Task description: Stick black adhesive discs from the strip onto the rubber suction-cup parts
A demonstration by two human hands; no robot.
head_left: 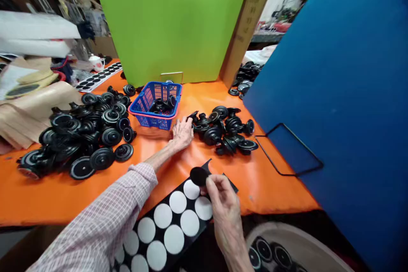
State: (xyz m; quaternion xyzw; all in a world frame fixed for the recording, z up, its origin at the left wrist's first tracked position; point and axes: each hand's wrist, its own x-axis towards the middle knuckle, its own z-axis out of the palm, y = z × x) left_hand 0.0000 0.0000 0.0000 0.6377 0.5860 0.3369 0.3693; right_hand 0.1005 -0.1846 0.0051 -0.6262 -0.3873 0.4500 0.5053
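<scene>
At the bench (280,187) edge, right-hand fingers (214,185) pinch a black disc (198,176) by its rim, clear of a backing sheet (152,220) of white circles. Nearby, the open, empty left hand (181,134) rests beside ribbed black rubber cups (229,131), keeping them within easy reach.

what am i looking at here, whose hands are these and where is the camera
This is a single picture from a camera worn on a person's head, looking down at their own two bare hands, so there is no machine. The right hand pinches a black round pad by a black sheet dotted with white circles. The left hand is on the orange table beside a heap of black ribbed round parts. More sit in a blue plastic basket.
</scene>
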